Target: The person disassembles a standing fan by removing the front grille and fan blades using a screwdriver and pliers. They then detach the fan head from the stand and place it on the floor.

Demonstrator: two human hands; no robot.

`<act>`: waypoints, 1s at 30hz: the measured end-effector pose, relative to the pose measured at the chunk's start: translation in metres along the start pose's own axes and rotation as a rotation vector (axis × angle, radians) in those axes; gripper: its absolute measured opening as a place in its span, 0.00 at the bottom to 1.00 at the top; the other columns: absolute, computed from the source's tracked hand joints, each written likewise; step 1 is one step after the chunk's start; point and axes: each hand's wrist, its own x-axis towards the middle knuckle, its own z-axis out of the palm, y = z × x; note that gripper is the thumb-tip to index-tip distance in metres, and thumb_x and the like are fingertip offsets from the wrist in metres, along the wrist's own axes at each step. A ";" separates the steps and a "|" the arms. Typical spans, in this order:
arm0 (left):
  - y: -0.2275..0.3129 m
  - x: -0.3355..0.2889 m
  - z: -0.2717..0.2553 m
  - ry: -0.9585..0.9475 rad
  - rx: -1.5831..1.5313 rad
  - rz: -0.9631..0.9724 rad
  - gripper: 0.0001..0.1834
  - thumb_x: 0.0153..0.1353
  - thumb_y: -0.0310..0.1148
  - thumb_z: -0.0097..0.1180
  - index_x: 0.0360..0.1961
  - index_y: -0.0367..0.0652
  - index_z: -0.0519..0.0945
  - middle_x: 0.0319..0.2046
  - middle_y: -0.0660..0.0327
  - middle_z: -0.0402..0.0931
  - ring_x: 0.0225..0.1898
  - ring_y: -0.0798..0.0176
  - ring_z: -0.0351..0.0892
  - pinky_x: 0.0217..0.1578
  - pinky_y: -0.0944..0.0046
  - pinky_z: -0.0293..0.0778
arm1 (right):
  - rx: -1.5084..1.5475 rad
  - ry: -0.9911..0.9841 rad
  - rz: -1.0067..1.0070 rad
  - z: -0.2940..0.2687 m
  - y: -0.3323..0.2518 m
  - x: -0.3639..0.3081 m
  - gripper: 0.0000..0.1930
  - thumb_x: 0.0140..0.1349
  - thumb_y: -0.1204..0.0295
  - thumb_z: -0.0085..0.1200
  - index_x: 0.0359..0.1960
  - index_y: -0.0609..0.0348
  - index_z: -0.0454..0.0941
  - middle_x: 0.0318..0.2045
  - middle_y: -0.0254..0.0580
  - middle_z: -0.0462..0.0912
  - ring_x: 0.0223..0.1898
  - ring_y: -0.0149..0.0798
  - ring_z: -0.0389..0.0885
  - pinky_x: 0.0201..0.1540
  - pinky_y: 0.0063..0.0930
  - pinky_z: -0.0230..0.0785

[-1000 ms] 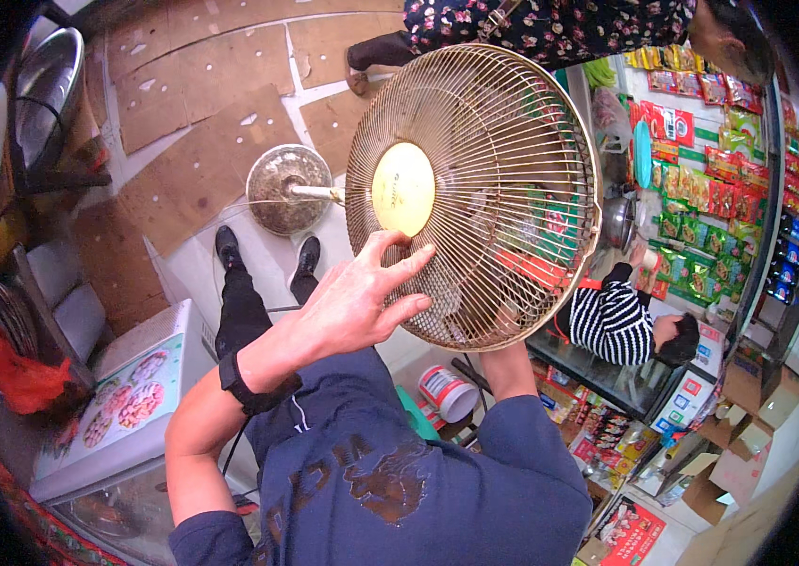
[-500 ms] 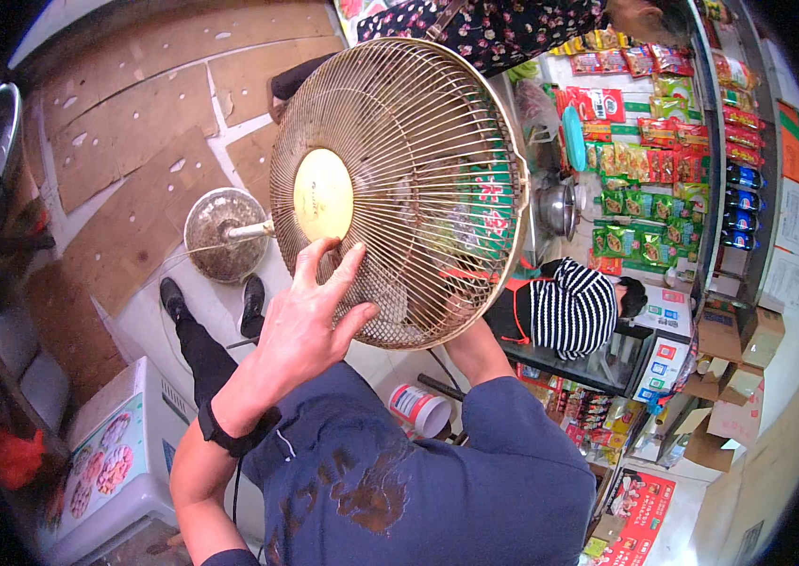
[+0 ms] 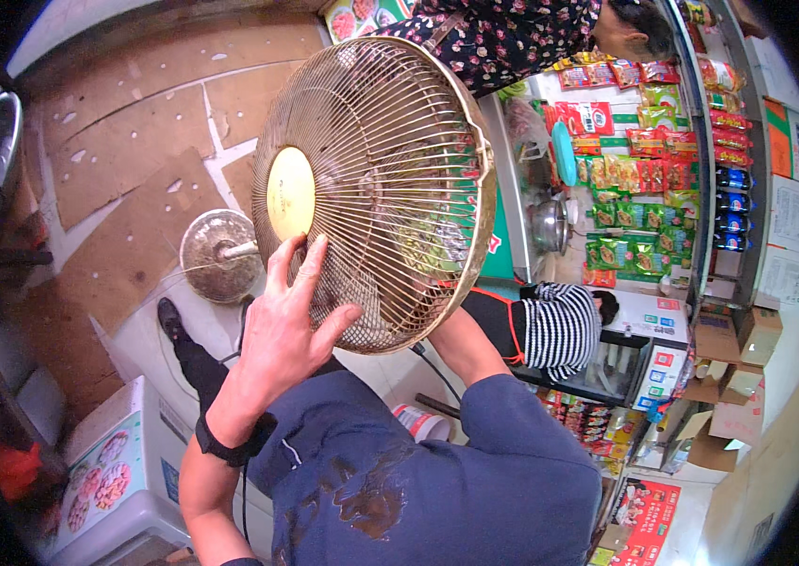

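Note:
A rusty wire fan cage (image 3: 390, 203) with a cream oval centre badge (image 3: 291, 195) is tilted up in front of me. My left hand (image 3: 282, 325), with a black band on its wrist, has its fingers spread; the fingertips rest against the wires just below the badge. My right hand (image 3: 434, 304) is behind the lower right of the cage, seen only in part through the mesh, so its grip is hidden. A short pole (image 3: 240, 250) runs from the round, stained fan base (image 3: 215, 257) toward the back of the cage.
A person in a flowered top (image 3: 499, 33) stands beyond the cage. Another in a striped top (image 3: 560, 330) is at the right, near shelves of snack packets (image 3: 645, 250). A white tub (image 3: 423, 423) stands by my legs; a white cabinet (image 3: 126, 462) is lower left.
The cage has shifted left in view and turned, showing more of its right rim. My left hand moved with it, fingers still spread. The person in flowers has leaned further into view.

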 end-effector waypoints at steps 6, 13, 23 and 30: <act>-0.010 -0.017 -0.036 0.046 0.052 -0.043 0.59 0.59 0.61 0.73 0.79 0.33 0.59 0.75 0.33 0.61 0.71 0.30 0.70 0.69 0.42 0.72 | 0.023 -0.048 -0.101 0.038 -0.014 0.023 0.30 0.63 0.69 0.69 0.68 0.56 0.77 0.64 0.50 0.83 0.67 0.52 0.78 0.71 0.47 0.68; -0.008 -0.051 -0.084 -0.089 -0.008 -0.206 0.57 0.54 0.59 0.77 0.75 0.31 0.68 0.74 0.36 0.65 0.73 0.35 0.70 0.70 0.46 0.71 | 0.059 -0.138 -0.353 0.129 -0.052 0.031 0.30 0.63 0.69 0.70 0.68 0.56 0.77 0.64 0.50 0.83 0.67 0.51 0.78 0.71 0.46 0.68; 0.069 -0.069 -0.152 -0.057 0.109 -0.175 0.43 0.52 0.38 0.81 0.69 0.37 0.78 0.59 0.48 0.78 0.39 0.58 0.84 0.40 0.60 0.80 | 0.086 -0.144 -0.514 0.179 -0.080 0.017 0.31 0.62 0.70 0.72 0.68 0.56 0.77 0.64 0.49 0.83 0.67 0.50 0.78 0.71 0.45 0.69; 0.092 -0.043 -0.124 0.030 0.278 0.215 0.40 0.52 0.38 0.83 0.66 0.39 0.81 0.45 0.56 0.79 0.28 0.66 0.73 0.29 0.65 0.74 | 0.096 -0.141 -0.509 0.178 -0.085 0.007 0.32 0.62 0.70 0.73 0.68 0.56 0.77 0.64 0.48 0.83 0.67 0.49 0.78 0.71 0.45 0.69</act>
